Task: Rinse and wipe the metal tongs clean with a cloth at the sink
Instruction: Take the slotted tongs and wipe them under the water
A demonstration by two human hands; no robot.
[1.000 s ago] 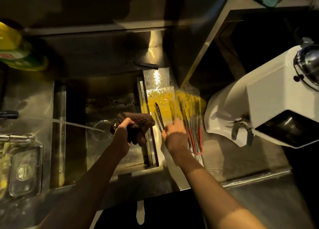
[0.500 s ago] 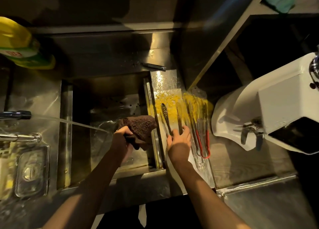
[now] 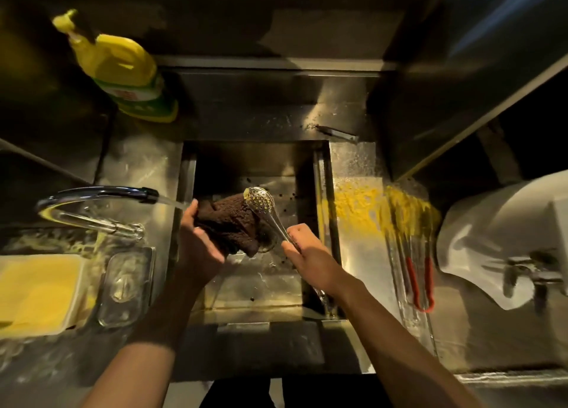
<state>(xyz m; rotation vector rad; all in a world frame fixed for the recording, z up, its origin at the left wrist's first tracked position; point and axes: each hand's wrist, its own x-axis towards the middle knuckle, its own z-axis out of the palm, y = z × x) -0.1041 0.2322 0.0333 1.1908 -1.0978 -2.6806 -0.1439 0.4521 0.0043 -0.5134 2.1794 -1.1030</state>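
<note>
Perforated metal tongs (image 3: 266,212) tilt against brown cloth (image 3: 227,223) over sink (image 3: 261,284).

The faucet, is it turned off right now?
No, water streams from the faucet toward the left hand gripping the brown cloth, while the right hand holds the tongs.

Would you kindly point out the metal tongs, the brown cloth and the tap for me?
metal tongs (image 3: 260,199): head view, on the perforated end.
brown cloth (image 3: 229,223): head view, on its bunched middle.
tap (image 3: 123,189): head view, on the dark curved spout.
</note>
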